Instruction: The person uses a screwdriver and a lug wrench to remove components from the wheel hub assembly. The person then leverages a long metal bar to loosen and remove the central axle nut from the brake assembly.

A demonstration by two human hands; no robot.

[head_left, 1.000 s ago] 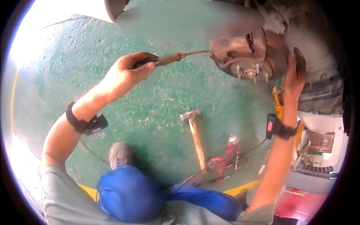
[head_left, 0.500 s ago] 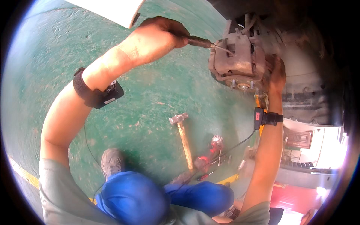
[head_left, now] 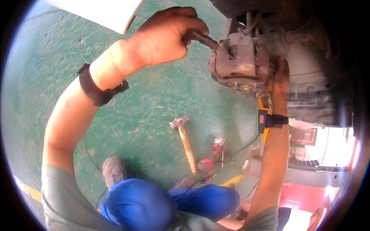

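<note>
My left hand point(head_left: 167, 36) is closed round the dark handle of a screwdriver point(head_left: 207, 40). Its metal shaft slants down to the right, with the tip in the opening at the front of a rusty brake caliper point(head_left: 236, 57). The caliper sits over a brake disc with wheel studs point(head_left: 246, 87) below it. On the caliper's right, inner side, my right hand point(head_left: 281, 77) is closed against its edge, and some of its fingertips are hidden by the metal.
A wood-handled hammer point(head_left: 187, 148) and a red power tool point(head_left: 212, 156) lie on the green floor point(head_left: 135, 131). The dark wheel well point(head_left: 320, 50) surrounds the brake on the right. A white panel point(head_left: 104, 13) juts in at the upper left.
My left hand has rolled and lifted the handle end, so the screwdriver slants more steeply into the caliper. My right hand stays at the caliper's side. The whole view has shifted slightly.
</note>
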